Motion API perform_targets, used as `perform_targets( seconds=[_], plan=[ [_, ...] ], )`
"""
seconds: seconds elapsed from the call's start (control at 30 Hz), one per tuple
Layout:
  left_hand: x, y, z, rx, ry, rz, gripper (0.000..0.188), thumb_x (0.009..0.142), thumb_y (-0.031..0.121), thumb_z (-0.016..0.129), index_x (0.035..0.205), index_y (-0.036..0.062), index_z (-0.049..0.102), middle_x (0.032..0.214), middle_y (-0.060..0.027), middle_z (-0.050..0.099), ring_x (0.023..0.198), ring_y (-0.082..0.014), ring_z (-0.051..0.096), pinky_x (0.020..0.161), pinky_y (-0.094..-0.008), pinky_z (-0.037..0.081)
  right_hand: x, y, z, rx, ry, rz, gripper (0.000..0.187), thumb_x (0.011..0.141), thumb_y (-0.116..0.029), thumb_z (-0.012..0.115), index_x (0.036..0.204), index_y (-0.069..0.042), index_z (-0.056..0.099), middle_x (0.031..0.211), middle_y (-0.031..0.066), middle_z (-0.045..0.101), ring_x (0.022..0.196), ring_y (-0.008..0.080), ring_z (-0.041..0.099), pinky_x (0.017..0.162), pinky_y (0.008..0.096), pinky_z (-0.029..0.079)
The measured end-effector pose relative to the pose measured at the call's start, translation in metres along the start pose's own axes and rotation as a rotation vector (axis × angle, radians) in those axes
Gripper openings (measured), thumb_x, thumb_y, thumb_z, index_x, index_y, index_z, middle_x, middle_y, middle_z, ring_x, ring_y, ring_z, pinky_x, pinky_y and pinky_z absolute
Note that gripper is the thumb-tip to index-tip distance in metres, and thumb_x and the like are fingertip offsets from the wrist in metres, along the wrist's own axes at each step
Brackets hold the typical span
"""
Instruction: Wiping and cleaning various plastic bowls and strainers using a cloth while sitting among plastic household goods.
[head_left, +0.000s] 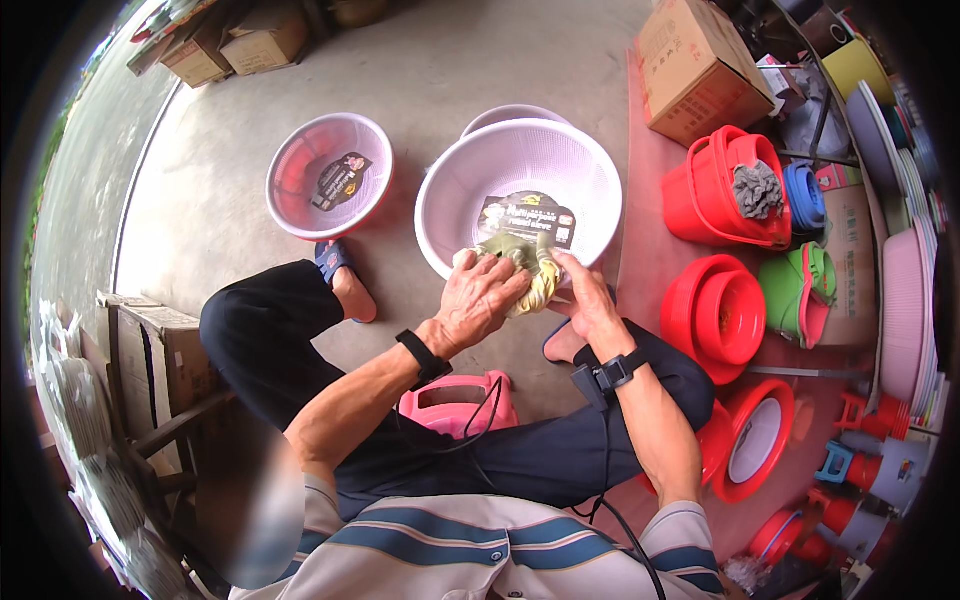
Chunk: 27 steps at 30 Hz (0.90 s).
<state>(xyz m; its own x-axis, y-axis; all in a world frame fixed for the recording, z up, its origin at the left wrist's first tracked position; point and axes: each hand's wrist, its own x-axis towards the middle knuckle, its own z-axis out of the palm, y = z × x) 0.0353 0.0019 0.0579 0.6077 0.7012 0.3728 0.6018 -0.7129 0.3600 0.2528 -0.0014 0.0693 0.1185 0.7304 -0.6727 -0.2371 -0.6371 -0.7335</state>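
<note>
A pale lilac round sieve (450, 190) with a dark label inside is tilted in front of me, above the floor. Bunched over its near rim is a yellow-green cloth (540, 285). My left hand (478, 300) is closed on the cloth, fingers bent over it and pressing it against the rim. My right hand (590, 305) grips the sieve's near right edge, thumb on top beside the cloth; its other fingers are mostly hidden underneath. Behind this sieve, the rim of another lilac basin (515, 112) shows.
Another lilac sieve (283, 180) stands on the floor to the left. Cardboard boxes (700, 75) and red buckets (700, 200) line the right, with red basins (690, 310) nearer. A pink plastic stool (460, 410) is between my legs. Cables hang from my wrists.
</note>
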Motion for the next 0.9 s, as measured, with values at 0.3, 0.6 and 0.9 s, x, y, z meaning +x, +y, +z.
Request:
perform_targets(
  seconds=[0.3,0.6,0.9],
  plan=[
    [-0.017,0.007,-0.003,-0.074,-0.276,-0.016,0.056,0.087,0.015,0.071,0.141,0.0209,0.058,0.107,-0.0082,0.059,0.102,-0.0278,0.061,0.089,-0.0445,0.044,-0.001,0.000,-0.011,0.091,0.050,-0.117,0.028,0.084,-0.012,0.069,0.106,0.006,0.069,0.097,0.0132,0.071,0.080,0.0221,0.071,0.065,0.0419,0.061],
    [-0.046,-0.081,-0.019,0.367,-0.470,0.042,0.047,0.083,0.013,0.070,0.128,0.0252,0.066,0.127,-0.0081,0.055,0.122,-0.0251,0.055,0.096,-0.0445,0.044,0.006,-0.008,-0.015,-0.004,-0.005,-0.159,0.024,0.078,-0.002,0.064,0.095,0.015,0.068,0.087,0.0163,0.070,0.070,0.0257,0.071,0.063,0.0381,0.059],
    [0.033,-0.068,-0.020,-0.247,-0.178,-0.627,0.047,0.081,0.015,0.076,0.127,0.0134,0.067,0.113,-0.0174,0.066,0.107,-0.0411,0.067,0.089,-0.0519,0.055,0.012,0.001,-0.014,-0.129,0.022,-0.233,0.011,0.078,-0.005,0.064,0.080,0.006,0.065,0.072,0.0064,0.062,0.060,0.0176,0.062,0.052,0.0341,0.052]
  ],
)
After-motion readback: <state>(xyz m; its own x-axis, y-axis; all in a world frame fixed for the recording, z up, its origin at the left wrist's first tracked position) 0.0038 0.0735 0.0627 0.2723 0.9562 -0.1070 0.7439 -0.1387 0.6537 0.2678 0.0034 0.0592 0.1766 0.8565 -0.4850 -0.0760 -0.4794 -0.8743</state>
